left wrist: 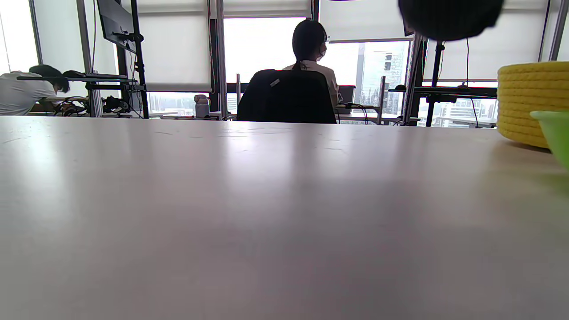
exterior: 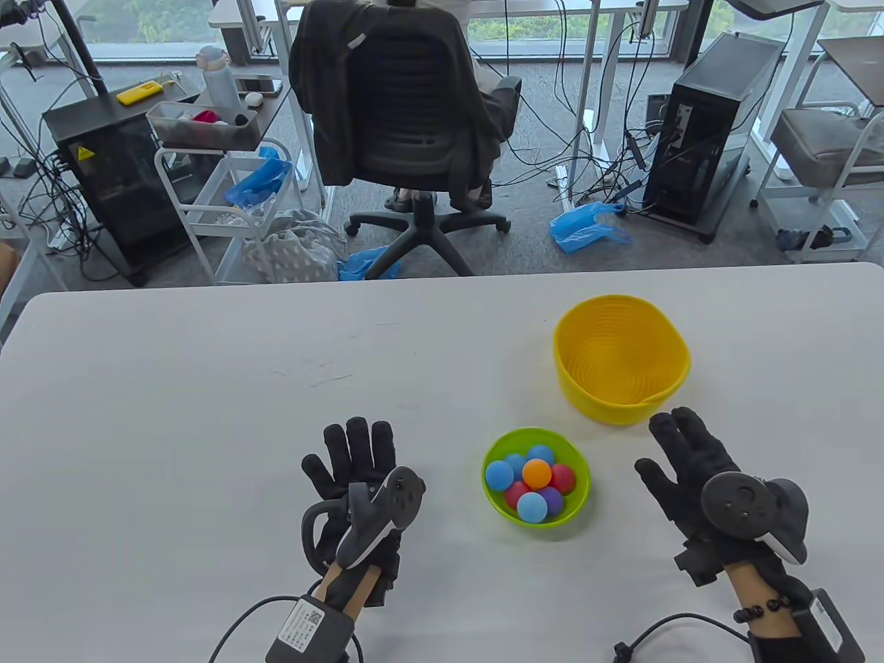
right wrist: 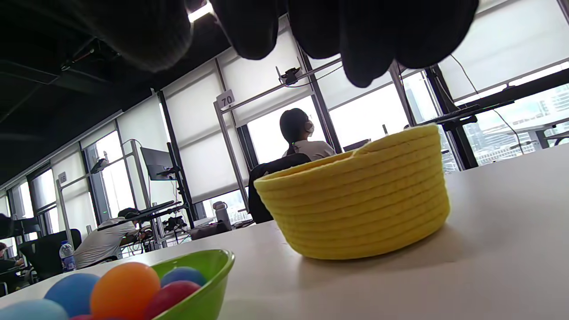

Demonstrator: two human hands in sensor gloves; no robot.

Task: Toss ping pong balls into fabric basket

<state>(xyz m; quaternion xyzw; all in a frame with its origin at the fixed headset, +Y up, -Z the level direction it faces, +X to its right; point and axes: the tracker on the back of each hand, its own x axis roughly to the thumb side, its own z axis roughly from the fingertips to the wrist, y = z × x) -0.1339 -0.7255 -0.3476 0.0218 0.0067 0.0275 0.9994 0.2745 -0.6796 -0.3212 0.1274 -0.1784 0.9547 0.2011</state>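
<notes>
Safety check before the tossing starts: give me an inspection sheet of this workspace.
Surface: white table, faint scuff marks near the middle.
Job's things: yellow fabric basket, no balls visible inside; green bowl nearer the person holds ping pong balls in blue, orange, red and purple.
Clutter: nothing seen on the table besides these.
Grippers: left hand and right hand both flat with fingers spread, holding nothing; the bowl sits between them.
Cables: a black lead runs from each wrist unit off the bottom edge.
Surroundings: occupied office chair, computer tower, white trolley, blue plastic bags and loose floor wiring.
</notes>
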